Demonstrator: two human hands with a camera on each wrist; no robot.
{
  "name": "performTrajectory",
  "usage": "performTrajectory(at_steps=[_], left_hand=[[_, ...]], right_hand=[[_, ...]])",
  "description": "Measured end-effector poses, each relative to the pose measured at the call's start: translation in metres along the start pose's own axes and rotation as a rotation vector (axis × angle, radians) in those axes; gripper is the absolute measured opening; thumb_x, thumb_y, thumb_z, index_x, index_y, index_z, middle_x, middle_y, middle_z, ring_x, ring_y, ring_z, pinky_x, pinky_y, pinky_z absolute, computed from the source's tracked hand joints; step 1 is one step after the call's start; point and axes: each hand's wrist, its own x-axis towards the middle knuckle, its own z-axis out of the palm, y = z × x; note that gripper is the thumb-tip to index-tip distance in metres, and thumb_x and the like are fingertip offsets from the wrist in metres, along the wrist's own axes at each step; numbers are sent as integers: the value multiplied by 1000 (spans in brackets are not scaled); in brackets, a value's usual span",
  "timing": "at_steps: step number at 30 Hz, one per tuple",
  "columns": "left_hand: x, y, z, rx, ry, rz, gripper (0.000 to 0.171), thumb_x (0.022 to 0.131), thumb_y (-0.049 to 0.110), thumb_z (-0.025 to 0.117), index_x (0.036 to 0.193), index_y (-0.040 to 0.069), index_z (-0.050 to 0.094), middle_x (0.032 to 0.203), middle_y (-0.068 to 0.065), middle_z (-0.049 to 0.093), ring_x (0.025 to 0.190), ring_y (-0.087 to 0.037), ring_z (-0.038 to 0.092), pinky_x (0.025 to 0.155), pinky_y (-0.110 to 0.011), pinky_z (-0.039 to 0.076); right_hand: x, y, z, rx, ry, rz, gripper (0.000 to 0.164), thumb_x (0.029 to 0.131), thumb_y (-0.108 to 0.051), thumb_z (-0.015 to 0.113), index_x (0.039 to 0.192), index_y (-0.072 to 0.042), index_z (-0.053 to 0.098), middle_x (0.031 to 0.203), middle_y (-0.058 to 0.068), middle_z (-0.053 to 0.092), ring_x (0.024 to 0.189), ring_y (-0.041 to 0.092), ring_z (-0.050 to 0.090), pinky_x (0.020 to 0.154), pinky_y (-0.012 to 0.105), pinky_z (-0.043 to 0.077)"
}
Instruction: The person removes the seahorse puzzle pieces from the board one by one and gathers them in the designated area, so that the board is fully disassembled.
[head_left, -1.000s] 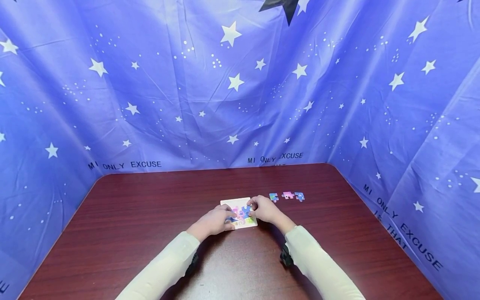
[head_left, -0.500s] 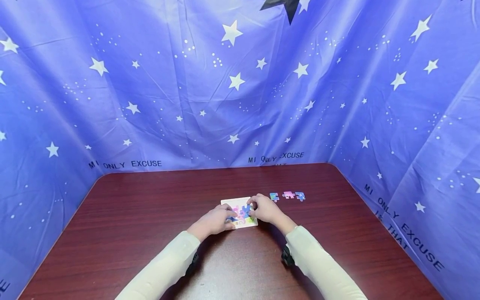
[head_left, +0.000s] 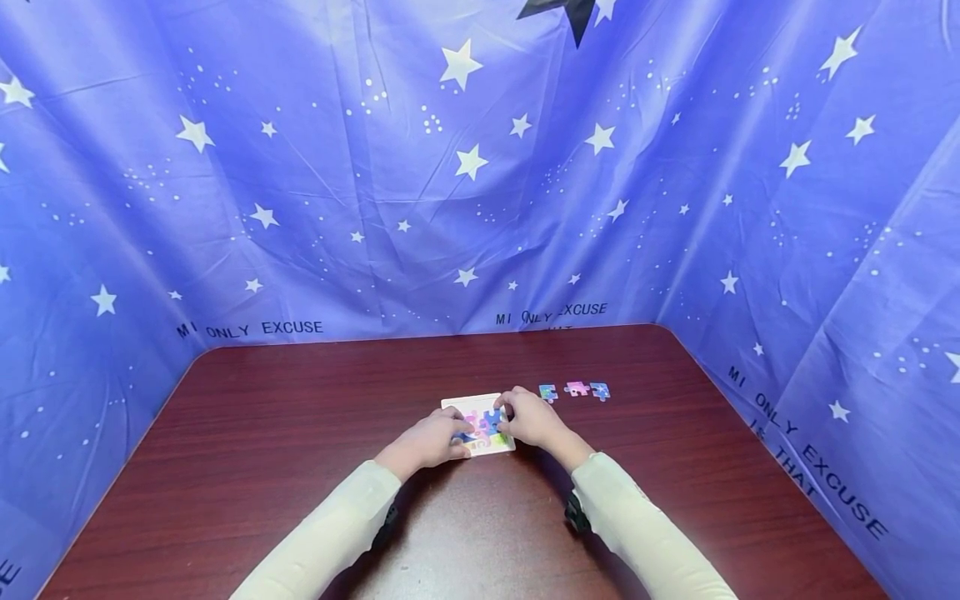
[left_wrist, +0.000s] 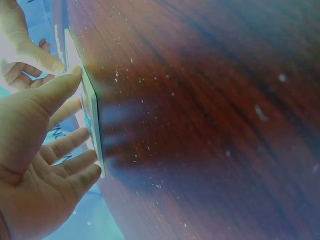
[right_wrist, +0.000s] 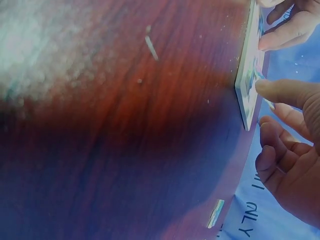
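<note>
A small white-bordered jigsaw puzzle board lies on the table, with pink, blue and yellow-green pieces inside its frame. My left hand rests on the board's left side, its fingers fairly straight. In the left wrist view the thumb and fingertips of the left hand touch the board's face and edge. Over the board's right side, my right hand pinches a blue puzzle piece between thumb and index finger. The right wrist view shows this right hand with its other fingers curled beside the board; the piece appears slightly tilted.
To the right of the board, three loose puzzle pieces lie in a row: a blue-green one, a pink one and a blue one. The dark red wooden table is enclosed by a star-patterned blue cloth.
Both hands keep almost the same place on the board. The right hand's fingers stay at the blue puzzle piece, with only a tiny shift, and the loose pieces have not moved.
</note>
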Motion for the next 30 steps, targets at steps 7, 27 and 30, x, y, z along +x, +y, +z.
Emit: performTrajectory(at_steps=[7,27,30], left_hand=[[0,0,-1,10,3,12,36,83,29,69,115,11,67,115,-9,58,104,-24,54,90,-35,46],[-4,0,-2,-41,21,15,35,83,25,70,114,8,67,115,-11,58,105,-26,54,92,-38,45],[-4,1,-2,-49,26,20,35,82,24,71,113,8,67,115,-11,58,106,-27,54,93,-38,45]], right_hand=[[0,1,-2,-9,11,-21,29,73,-18,77,98,-9,67,80,4,54,65,9,43,56,24,35],[-1,14,-7,49,16,19,27,75,-17,76,99,-9,67,79,-1,52,69,10,47,62,25,39],[-2,16,-8,58,11,21,27,74,-17,76,99,-9,67,78,-1,52,69,10,47,63,26,40]])
